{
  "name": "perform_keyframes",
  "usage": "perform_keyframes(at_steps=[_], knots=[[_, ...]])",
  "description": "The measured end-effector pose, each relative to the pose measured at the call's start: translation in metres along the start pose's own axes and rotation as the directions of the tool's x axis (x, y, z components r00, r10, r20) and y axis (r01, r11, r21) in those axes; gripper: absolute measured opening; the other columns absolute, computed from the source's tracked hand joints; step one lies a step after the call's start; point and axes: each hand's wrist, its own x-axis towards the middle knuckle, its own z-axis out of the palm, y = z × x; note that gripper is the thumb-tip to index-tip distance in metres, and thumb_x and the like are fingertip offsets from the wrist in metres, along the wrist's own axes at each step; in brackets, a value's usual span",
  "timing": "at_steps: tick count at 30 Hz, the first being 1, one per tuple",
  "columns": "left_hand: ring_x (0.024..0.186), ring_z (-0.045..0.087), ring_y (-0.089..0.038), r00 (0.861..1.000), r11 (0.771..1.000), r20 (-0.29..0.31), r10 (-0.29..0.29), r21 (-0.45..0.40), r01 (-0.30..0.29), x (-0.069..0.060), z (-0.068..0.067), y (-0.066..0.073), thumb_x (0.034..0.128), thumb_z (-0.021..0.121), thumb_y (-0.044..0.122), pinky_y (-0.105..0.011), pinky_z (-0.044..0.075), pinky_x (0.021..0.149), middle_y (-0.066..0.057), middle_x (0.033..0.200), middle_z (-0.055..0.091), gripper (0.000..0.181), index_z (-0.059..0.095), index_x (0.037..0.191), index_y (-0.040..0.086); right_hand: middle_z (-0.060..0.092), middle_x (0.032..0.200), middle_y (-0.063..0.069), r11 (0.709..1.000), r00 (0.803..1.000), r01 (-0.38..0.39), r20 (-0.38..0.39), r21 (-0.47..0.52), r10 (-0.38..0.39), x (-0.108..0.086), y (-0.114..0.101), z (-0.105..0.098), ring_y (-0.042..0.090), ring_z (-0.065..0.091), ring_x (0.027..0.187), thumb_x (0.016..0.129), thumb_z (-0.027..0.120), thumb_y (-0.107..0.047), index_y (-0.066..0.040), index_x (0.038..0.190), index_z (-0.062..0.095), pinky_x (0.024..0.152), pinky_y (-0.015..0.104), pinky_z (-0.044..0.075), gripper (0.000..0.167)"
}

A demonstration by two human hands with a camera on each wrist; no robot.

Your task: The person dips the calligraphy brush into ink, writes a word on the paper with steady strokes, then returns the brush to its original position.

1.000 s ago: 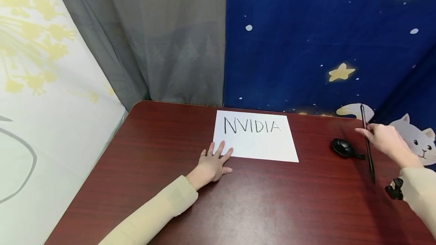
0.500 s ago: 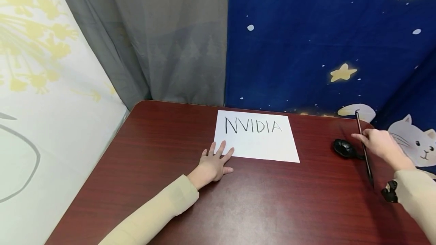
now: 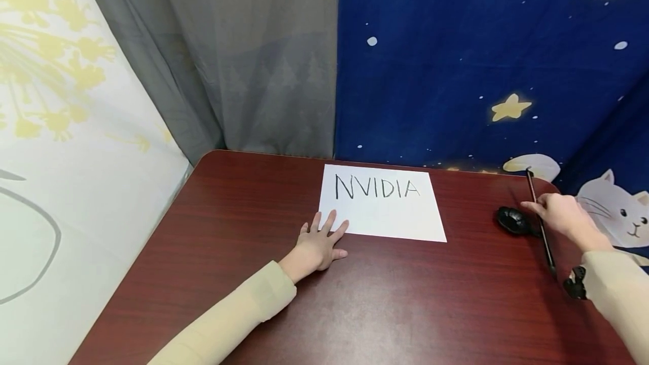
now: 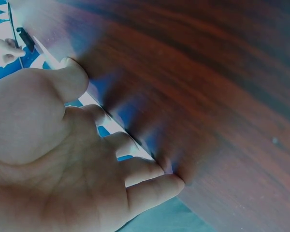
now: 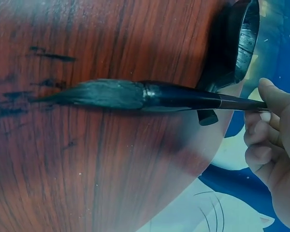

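My left hand (image 3: 311, 249) lies with spread, straight fingers at the lower left corner of a white sheet of paper (image 3: 390, 216). The paper carries the dark handwritten letters NVIDIA along its upper half. At the right side of the table, my right hand (image 3: 560, 213) pinches the handle of a long dark calligraphy brush (image 3: 546, 246). Its bristles (image 5: 106, 93) point toward the near side, low over the table, in the right wrist view; whether the tip touches the wood I cannot tell. Just left of the brush sits a small black ink dish with a handle (image 3: 513, 221).
The reddish-brown wooden table (image 3: 431, 297) has dark ink-like marks (image 5: 53, 55) near the brush tip. Behind it hang a grey curtain (image 3: 269, 72) and a blue curtain with stars (image 3: 436, 61). A white patterned cloth (image 3: 91, 196) hangs at the left.
My right hand has moved slightly left and down with the brush, whose top end has tilted left, toward the ink dish. The left hand and paper hold their place.
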Motion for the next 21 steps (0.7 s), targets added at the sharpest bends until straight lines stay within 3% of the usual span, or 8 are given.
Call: perform_keyframes(at_steps=[5, 11, 17, 21], knots=[[0.155, 0.006, -0.029, 1.0, 1.0, 0.002, 0.001, 0.009, -0.001, 0.001, 0.0004, 0.0005, 0.1037, 0.035, 0.057, -0.049, 0.024, 0.119, 0.001, 0.17, 0.001, 0.067, 0.012, 0.163, 0.036, 0.041, 0.058, -0.004, 1.0, 0.999, -0.015, 0.028, 0.003, 0.015, 0.0002, 0.0017, 0.0036, 0.021, 0.045, 0.056, 0.104, 0.058, -0.033, -0.013, 0.062, 0.053, 0.055, 0.041, 0.04, 0.047], [0.155, 0.008, -0.03, 1.0, 1.0, -0.007, 0.004, 0.01, -0.004, 0.0014, 0.0016, 0.0006, 0.1032, 0.036, 0.057, -0.049, 0.025, 0.119, 0.0, 0.17, 0.002, 0.068, 0.013, 0.163, 0.036, 0.04, 0.058, -0.003, 1.0, 0.998, -0.028, 0.051, -0.001, 0.028, 0.0002, 0.0041, 0.0072, 0.021, 0.045, 0.056, 0.104, 0.057, -0.038, -0.014, 0.061, 0.047, 0.054, 0.044, 0.042, 0.051], [0.155, 0.008, -0.03, 1.0, 1.0, -0.009, 0.004, 0.011, -0.004, 0.0016, 0.0019, 0.0, 0.1032, 0.036, 0.057, -0.049, 0.025, 0.119, 0.0, 0.17, 0.002, 0.068, 0.013, 0.163, 0.035, 0.03, 0.06, -0.005, 0.999, 0.997, -0.033, 0.069, -0.002, 0.033, -0.0006, 0.0029, 0.0086, 0.019, 0.04, 0.057, 0.104, 0.057, -0.04, -0.018, 0.062, 0.034, 0.055, 0.038, 0.036, 0.053], [0.155, 0.008, -0.03, 1.0, 1.0, -0.007, 0.003, 0.021, -0.003, 0.0013, 0.0013, 0.0, 0.1033, 0.035, 0.057, -0.049, 0.025, 0.119, 0.0, 0.17, 0.002, 0.068, 0.013, 0.163, 0.036, 0.03, 0.061, -0.006, 1.0, 0.997, -0.025, 0.079, 0.008, 0.025, -0.0018, 0.0021, 0.009, 0.018, 0.04, 0.058, 0.104, 0.058, -0.038, -0.018, 0.062, 0.035, 0.055, 0.037, 0.035, 0.052]])
